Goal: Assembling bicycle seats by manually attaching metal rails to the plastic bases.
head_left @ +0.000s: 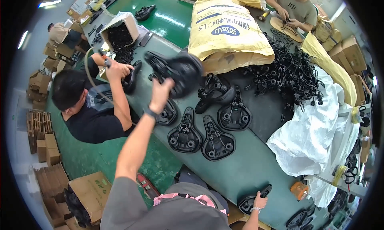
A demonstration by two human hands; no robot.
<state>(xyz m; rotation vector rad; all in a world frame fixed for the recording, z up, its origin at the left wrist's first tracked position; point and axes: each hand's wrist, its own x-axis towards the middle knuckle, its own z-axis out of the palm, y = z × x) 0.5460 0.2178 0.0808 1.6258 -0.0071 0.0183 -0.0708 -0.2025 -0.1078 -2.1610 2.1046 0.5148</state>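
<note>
My left hand reaches far over the workbench, closed on a black bicycle saddle that is smeared by motion. Below it, several black saddles lie upside down with rails and springs showing, among them one saddle and another saddle. One more saddle rests tilted behind them, close to a yellow sack. At the bench's near edge, my right hand grips the narrow nose of another saddle. Part of that saddle is hidden by the hand.
The green-grey workbench runs diagonally. On it are a yellow sack, tangled black wire parts, a white sack and a tipped box of small black pieces. A co-worker works close on the left; another sits at the far right.
</note>
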